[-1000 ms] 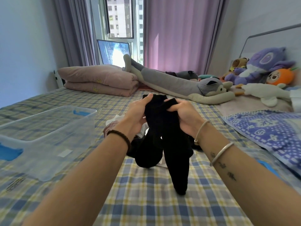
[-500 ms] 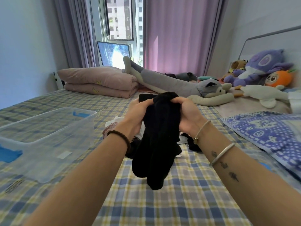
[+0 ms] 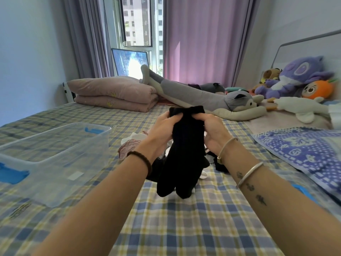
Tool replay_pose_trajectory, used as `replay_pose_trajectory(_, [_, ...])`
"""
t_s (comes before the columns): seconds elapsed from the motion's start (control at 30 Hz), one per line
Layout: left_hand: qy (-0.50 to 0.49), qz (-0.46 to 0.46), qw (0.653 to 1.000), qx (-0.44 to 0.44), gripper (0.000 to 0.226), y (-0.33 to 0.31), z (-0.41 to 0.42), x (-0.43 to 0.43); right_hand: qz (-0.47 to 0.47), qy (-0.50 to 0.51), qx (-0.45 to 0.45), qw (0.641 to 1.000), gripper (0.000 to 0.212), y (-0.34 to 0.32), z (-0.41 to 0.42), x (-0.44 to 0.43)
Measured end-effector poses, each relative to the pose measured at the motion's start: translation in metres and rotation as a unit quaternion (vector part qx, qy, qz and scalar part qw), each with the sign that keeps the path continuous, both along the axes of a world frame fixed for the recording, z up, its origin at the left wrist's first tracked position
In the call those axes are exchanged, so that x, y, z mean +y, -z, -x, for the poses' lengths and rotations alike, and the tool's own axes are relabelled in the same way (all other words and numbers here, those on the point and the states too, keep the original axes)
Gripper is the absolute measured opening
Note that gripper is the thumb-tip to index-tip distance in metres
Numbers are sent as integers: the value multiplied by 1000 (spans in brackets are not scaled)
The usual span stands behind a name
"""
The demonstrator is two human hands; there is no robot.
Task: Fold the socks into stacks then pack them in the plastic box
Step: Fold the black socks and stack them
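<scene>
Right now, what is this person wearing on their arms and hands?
No sleeves or gloves show. Behind the left hand is a dark braided band. Behind the right hand are a thin beige cord and a silver bangle, with small dark tattoos on the forearm.

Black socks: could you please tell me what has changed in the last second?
The black socks were drawn together and upward, so their toes now hang nearly level. The left hand and right hand kept their grip on the cuffs; the plastic box stayed put.

Folded pink quilt (image 3: 114,94), long grey husky plush (image 3: 212,97), blue patterned towel (image 3: 302,150).
</scene>
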State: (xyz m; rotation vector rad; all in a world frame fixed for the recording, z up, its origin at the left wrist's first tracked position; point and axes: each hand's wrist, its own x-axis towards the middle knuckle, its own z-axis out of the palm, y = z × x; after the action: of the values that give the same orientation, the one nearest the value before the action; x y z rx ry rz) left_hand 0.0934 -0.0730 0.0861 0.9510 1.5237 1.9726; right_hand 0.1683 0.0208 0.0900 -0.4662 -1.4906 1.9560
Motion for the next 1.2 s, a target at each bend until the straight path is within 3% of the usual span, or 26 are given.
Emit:
replay_pose_trajectory(0.2, [-15, -63, 994, -86, 23, -6, 7, 0, -99, -161, -101, 977, 15, 7, -13, 9])
replay_pose_trajectory(0.33, [-121, -2, 986, -119, 22, -2, 14, -6, -150, -132, -153, 968, 15, 9, -9, 7])
replay_pose_trajectory(0.43, [-10, 49, 989, -142, 38, 8, 17, -17, -110, -114, -120, 980, 19, 11, -3, 5])
replay_pose_trajectory(0.5, [90, 101, 986, -101, 51, 16, 17, -22, -78, -106, -91, 987, 23, 12, -1, 3])
replay_pose_trajectory(0.57, [102, 143, 983, -56, 41, 21, 15, -21, -60, -85, -80, 991, 27, 12, 2, 4])
replay_pose_trajectory(0.67, [11, 147, 988, -46, 21, 23, 14, -16, -99, -21, -128, 987, 34, 16, 5, 9])
replay_pose_trajectory(0.83, [-23, 88, 995, -47, 7, 23, 12, -13, -130, -189, -185, 956, 21, 19, -6, 7])
replay_pose_trajectory(0.9, [-28, 85, 991, -98, 15, 23, 13, -14, -149, -167, -215, 950, 24, 20, -4, 8])
replay_pose_trajectory(1.03, [-6, 64, 989, -134, 23, 25, 19, -18, -135, -122, -172, 968, 10, 21, -2, 8])
replay_pose_trajectory(1.2, [28, 68, 995, -73, 14, 26, 25, -22, -61, -111, -111, 986, 17, 22, 1, 6])
